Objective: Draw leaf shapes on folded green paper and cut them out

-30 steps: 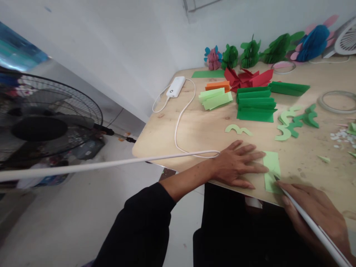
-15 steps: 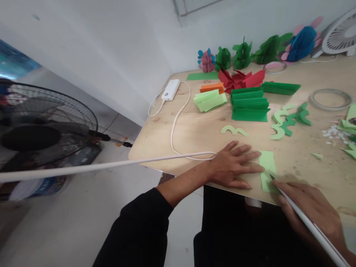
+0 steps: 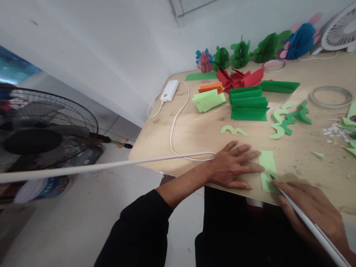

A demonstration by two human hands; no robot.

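Observation:
My left hand (image 3: 232,167) lies flat on the table's near edge with its fingers spread. Its fingertips touch the left side of a light green paper strip (image 3: 267,157). In my right hand (image 3: 314,207) is a long white pen (image 3: 302,216), held slanted. The pen's dark pointed tip rests on the strip, where faint lines show. Beyond my left hand lies a wavy light green paper cutout (image 3: 233,130). More wavy cutouts in light green (image 3: 276,131) and dark green (image 3: 303,113) overlap farther right.
Folded paper stacks in dark green (image 3: 248,104), light green (image 3: 209,100), orange (image 3: 210,88) and red (image 3: 240,79) lie behind. Paper figures (image 3: 240,55) line the wall. A white cable (image 3: 97,167) runs from a power bank (image 3: 170,90) past my left wrist. A tape roll (image 3: 330,97) and scraps (image 3: 335,131) lie right.
The view has shifted very slightly. Both hands, the pen and the strip stay in almost the same places.

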